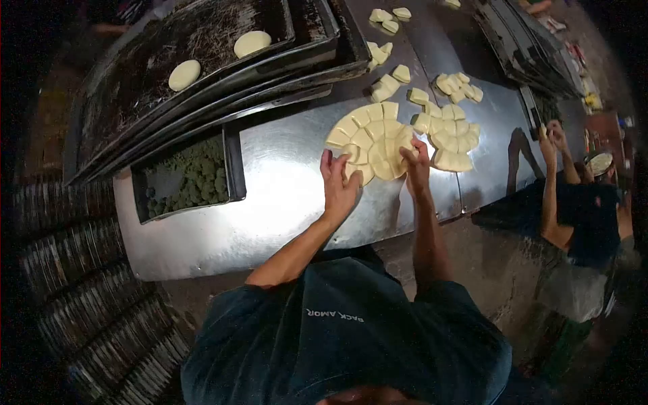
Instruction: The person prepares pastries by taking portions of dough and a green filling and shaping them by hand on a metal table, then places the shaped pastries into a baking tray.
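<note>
A round slab of pale dough, scored into many wedge-like pieces, lies on the metal table in front of me. At its left edge, my left hand has its fingers and thumb curled around a dough piece, partly hidden by the fingers. My right hand is closed at the slab's right edge, thumb and forefinger pinching another piece there. Touching distance to the right lies a second cut dough slab. Loose dough chunks are scattered beyond both slabs.
Stacked dark baking trays overhang the table's left, with two flat dough rounds on top. Below sits a metal tin of greenish lumps. More trays stand back right. A co-worker works at the table's right end.
</note>
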`<action>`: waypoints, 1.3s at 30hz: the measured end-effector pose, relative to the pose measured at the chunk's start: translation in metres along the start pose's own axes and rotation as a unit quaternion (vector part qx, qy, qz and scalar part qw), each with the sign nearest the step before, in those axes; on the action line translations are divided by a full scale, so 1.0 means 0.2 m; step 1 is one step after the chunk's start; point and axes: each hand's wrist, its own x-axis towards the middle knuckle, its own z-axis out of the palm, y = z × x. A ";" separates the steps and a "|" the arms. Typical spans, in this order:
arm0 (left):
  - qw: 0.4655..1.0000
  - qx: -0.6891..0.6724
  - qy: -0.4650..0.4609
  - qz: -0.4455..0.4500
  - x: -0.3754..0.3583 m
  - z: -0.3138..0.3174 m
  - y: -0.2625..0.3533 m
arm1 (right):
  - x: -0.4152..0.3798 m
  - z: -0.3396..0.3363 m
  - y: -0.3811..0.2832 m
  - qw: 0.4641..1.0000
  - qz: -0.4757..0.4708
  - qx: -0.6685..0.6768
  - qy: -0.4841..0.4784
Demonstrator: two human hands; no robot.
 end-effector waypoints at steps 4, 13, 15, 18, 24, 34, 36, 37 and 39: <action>0.929 -0.357 0.033 -0.096 0.09 0.08 0.01 | 0.14 0.12 -0.09 0.996 0.042 0.016 0.082; 0.995 -0.067 -0.068 -0.028 0.25 0.10 -0.10 | 0.29 0.10 -0.19 0.958 0.107 -0.117 -0.237; 0.999 -0.018 -0.013 0.042 0.21 0.11 -0.11 | 0.25 0.13 -0.15 0.959 0.053 -0.134 -0.245; 0.996 -0.088 0.008 0.002 0.21 0.15 -0.03 | 0.16 0.18 -0.14 0.972 0.035 -0.086 -0.214; 0.876 -0.458 -0.036 -0.149 0.21 0.05 -0.06 | -0.04 0.24 -0.14 0.918 0.224 0.276 -0.177; 0.767 -0.616 0.106 -0.143 -0.29 -1.16 -0.07 | -0.83 1.22 -0.07 0.834 0.287 0.351 -0.316; 0.751 -0.636 0.154 -0.093 -0.37 -1.48 -0.14 | -0.96 1.55 -0.03 0.826 0.297 0.317 -0.358; 0.734 -0.652 0.179 -0.064 -0.38 -1.57 -0.18 | -0.96 1.68 0.01 0.797 0.334 0.324 -0.386; 0.729 -0.655 0.196 -0.032 -0.44 -1.91 -0.31 | -1.10 2.05 0.06 0.762 0.365 0.323 -0.426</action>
